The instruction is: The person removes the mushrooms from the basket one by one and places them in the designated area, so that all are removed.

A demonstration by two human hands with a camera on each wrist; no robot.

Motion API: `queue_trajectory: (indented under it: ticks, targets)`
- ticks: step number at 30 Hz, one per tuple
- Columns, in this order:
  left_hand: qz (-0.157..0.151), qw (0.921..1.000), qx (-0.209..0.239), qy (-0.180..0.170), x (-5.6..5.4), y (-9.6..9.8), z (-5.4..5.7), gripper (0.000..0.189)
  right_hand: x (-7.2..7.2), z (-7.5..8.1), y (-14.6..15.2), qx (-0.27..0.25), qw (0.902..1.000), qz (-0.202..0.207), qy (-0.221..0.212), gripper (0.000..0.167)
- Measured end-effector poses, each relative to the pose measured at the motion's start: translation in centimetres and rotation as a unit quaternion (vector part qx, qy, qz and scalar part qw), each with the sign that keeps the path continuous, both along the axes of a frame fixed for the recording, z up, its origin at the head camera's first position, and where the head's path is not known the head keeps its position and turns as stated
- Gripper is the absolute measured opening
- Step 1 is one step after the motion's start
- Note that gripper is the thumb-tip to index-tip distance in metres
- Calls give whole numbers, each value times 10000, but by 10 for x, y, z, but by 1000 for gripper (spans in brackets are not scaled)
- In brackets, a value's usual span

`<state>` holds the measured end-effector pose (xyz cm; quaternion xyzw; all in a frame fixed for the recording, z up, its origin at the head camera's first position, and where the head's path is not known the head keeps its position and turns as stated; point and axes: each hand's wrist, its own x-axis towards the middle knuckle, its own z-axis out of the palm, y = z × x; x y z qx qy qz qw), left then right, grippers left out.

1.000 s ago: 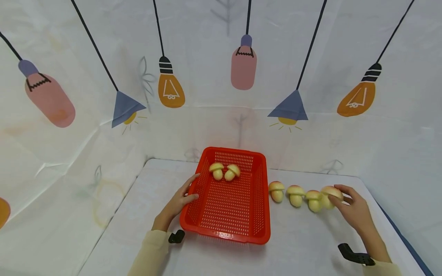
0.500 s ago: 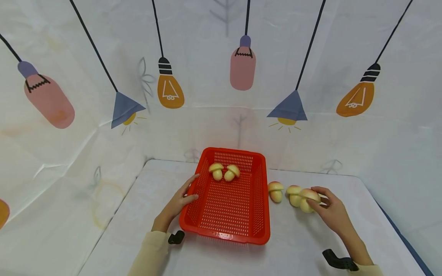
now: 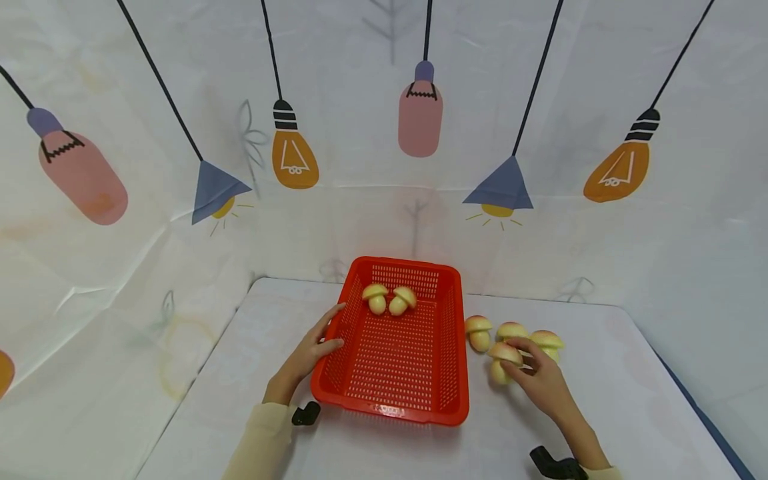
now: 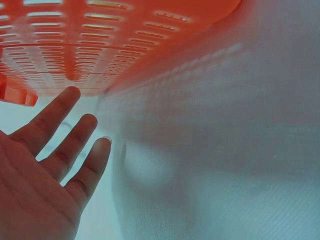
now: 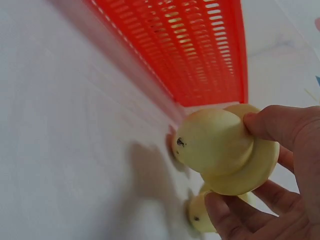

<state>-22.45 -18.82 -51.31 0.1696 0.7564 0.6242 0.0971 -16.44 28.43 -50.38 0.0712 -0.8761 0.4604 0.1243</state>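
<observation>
Held mushroom point(image 3: 503, 353): outside the basket, off its right wall, in the right hand; it looks lifted, its shadow lying apart from it on the counter in the right wrist view.
Mushroom's axis: cap uppermost, stem pointing down in the head view; the stem's end shows to the right wrist camera.
Key relation: the red basket point(image 3: 390, 367) lies to the left of the held mushroom, near but apart, with its right wall between; this sideways relation seems to matter most.
Right hand point(image 3: 543, 380): the nearer hand, reaching in from the right; its fingers grip the mushroom by the cap, thumb on one side, fingertips under the rim on the other.
Loose mushrooms: one point(image 3: 478, 325) just beside the basket's right wall, a second point(image 3: 512, 330) past it, a third point(image 3: 547, 339) farthest right, beyond the right hand's fingers; whether the held one touches the second, I cannot tell.
Mushrooms in the basket: two, one point(image 3: 375, 298) left of the other point(image 3: 403, 300), side by side at the far end.
Left hand point(image 3: 309, 350): at the basket's left rim, thumb and forefinger touching it, fingers straight; three show spread outside the basket in the left wrist view.
Counter point(image 3: 636, 400): white, under basket and loose mushrooms.
</observation>
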Motion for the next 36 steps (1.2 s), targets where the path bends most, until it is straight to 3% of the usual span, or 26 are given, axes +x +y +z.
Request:
queue_trajectory:
  ticks: [6,10,14,28,36]
  targets:
    - [29,10000,22,-38,0,-1,-1,70,-1,-21,-12,-227,9994,161,195,40]
    - [48,9999,52,-93,0,-1,-1,70,-2,-27,-18,-394,9989,237,50,41]
    - [34,9999,57,-130,0,-1,-1,70,-3,-30,-20,-550,9980,258,-180,43]
    - [32,9999,-4,-98,-1,0,-1,68,-3,-33,-25,-648,9969,239,-382,48]
    - [-32,10000,-10,-18,-1,0,0,69,0,-32,-25,-625,9975,158,-303,50]
